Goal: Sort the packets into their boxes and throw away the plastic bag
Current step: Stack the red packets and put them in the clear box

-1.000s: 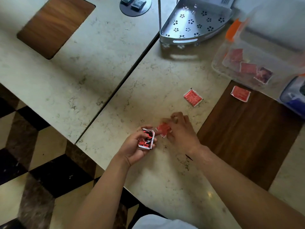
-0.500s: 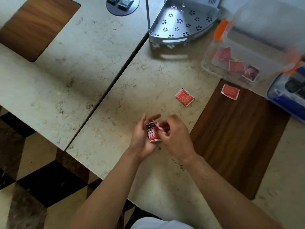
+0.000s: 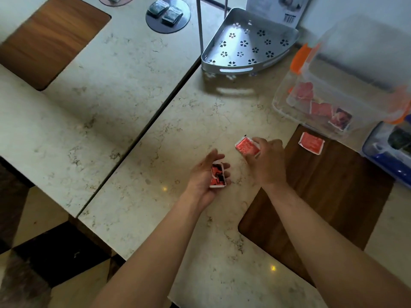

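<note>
My left hand [image 3: 206, 178] cups a small stack of red packets [image 3: 217, 176] in its palm above the marble table [image 3: 138, 134]. My right hand [image 3: 265, 161] reaches over a single red packet [image 3: 246, 146] lying on the marble, fingers on its right edge. Another red packet [image 3: 311, 143] lies on the dark wood inset further right. A clear plastic box with orange clips [image 3: 333, 101] at the right holds several red packets. Beside it a blue-trimmed box [image 3: 387, 152] holds dark packets. No plastic bag is visible.
A perforated metal corner shelf [image 3: 249, 45] stands at the back centre. Two dark packets [image 3: 166, 12] lie on a round black coaster at the back. A seam [image 3: 155, 112] splits the two marble tabletops. The chequered floor [image 3: 44, 252] lies off the left edge.
My right hand put its packet onto the stack in my left hand, then moved up and right to the lone packet on the marble. The camera view shifted.
</note>
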Motion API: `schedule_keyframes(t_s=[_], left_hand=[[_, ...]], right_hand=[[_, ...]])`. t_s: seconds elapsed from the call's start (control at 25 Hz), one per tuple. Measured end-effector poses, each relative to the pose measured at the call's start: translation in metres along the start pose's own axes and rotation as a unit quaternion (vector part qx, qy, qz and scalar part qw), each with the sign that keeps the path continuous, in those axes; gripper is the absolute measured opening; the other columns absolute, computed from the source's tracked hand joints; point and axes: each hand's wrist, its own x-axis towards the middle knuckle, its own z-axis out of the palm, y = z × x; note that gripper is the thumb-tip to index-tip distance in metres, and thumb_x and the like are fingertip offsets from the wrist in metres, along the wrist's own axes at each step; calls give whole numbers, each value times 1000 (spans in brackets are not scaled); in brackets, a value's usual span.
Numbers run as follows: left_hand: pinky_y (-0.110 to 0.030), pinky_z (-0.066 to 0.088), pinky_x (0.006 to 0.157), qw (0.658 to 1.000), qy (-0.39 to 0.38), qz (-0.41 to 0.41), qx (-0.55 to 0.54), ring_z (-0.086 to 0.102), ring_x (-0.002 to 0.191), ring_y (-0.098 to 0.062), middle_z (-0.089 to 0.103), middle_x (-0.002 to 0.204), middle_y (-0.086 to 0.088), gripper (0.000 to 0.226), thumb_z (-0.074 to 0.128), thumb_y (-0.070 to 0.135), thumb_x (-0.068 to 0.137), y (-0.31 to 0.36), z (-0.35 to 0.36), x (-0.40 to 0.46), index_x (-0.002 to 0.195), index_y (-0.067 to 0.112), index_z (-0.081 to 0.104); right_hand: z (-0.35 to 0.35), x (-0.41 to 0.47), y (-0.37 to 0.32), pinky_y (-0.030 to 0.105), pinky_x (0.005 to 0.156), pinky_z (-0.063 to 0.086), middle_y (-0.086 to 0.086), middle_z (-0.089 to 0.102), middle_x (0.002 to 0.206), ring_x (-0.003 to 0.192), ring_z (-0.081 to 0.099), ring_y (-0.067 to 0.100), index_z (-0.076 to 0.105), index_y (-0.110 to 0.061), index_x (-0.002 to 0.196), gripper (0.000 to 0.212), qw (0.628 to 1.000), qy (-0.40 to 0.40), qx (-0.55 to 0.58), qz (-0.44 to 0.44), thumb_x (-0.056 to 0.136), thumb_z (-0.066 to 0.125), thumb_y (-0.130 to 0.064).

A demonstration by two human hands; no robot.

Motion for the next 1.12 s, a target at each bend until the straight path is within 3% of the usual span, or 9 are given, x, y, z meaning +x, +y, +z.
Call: schedule_keyframes(t_s=[0.12, 0.32, 0.44, 0.56, 0.68, 0.8, 0.88, 1.0, 1.12], left_hand=[[-36, 60, 56, 1000, -1, 10, 5, 70, 64, -27, 72, 84, -15, 46, 69, 46, 90, 4, 4, 7, 111, 5, 65], [-38, 63, 61, 999, 6, 16, 31, 75, 73, -29, 76, 89, -17, 56, 61, 53, 92, 3, 9, 19, 115, 2, 63], [-39, 61, 57, 997, -44, -36, 58, 74, 71, -35, 73, 89, -24, 66, 50, 62, 94, -2, 20, 22, 110, 0, 63], [-35, 56, 50, 981, -110, -134, 90, 70, 63, -34, 72, 84, -23, 82, 37, 75, 91, -8, 36, 25, 102, 0, 68], [-37, 60, 55, 959, -164, -188, 134, 73, 73, -30, 75, 87, -17, 82, 44, 79, 86, -13, 47, 28, 94, 5, 78], [-51, 61, 82, 948, -230, -174, 136, 74, 97, -32, 74, 108, -18, 60, 63, 61, 87, -21, 56, 30, 113, 8, 73], [-52, 57, 90, 942, -276, -129, 139, 72, 104, -35, 71, 114, -19, 44, 72, 34, 90, -30, 60, 33, 124, 8, 66], [-49, 60, 83, 955, -257, -89, 116, 74, 95, -37, 73, 105, -22, 42, 67, -8, 86, -35, 64, 40, 124, 8, 66], [-40, 61, 68, 969, -215, -75, 101, 72, 79, -30, 73, 97, -20, 49, 62, -18, 79, -32, 70, 48, 118, 10, 68]], right_hand=[[5, 4, 8, 34, 95, 45, 12, 47, 119, 109, 49, 28, 60, -15, 121, 50, 999, 8, -35, -33, 80, 77, -36], [-6, -15, 8, 11, 52, 40, -11, 61, 75, 61, 57, 0, 54, -25, 86, 23, 973, 39, 225, 28, 83, 76, -29], [-20, -28, 9, 10, 61, 47, -11, 67, 79, 73, 64, -1, 60, -28, 83, 17, 939, 56, 340, 16, 83, 73, -16], [-39, -32, 20, 23, 77, 56, -8, 73, 97, 98, 68, 8, 64, -23, 75, 30, 911, -33, 410, -33, 80, 58, 7], [-57, -32, 37, 35, 84, 59, -9, 67, 119, 113, 61, 8, 69, -19, 74, 36, 942, -105, 305, -93, 83, 55, 13], [-63, -30, 49, 29, 82, 58, -8, 60, 123, 114, 59, 8, 73, -26, 78, 36, 973, -76, 189, -110, 88, 60, 6], [-64, -30, 55, 14, 76, 55, -4, 59, 122, 107, 62, 2, 76, -21, 89, 36, 965, -84, 227, -95, 90, 54, 8], [-67, -24, 69, 10, 86, 49, -4, 61, 123, 108, 60, -6, 76, -20, 101, 43, 962, -79, 250, -78, 91, 45, 9], [-74, 4, 98, 19, 96, 48, -2, 61, 124, 115, 58, 8, 67, -25, 118, 29, 988, 104, 118, -5, 96, 55, -10]])
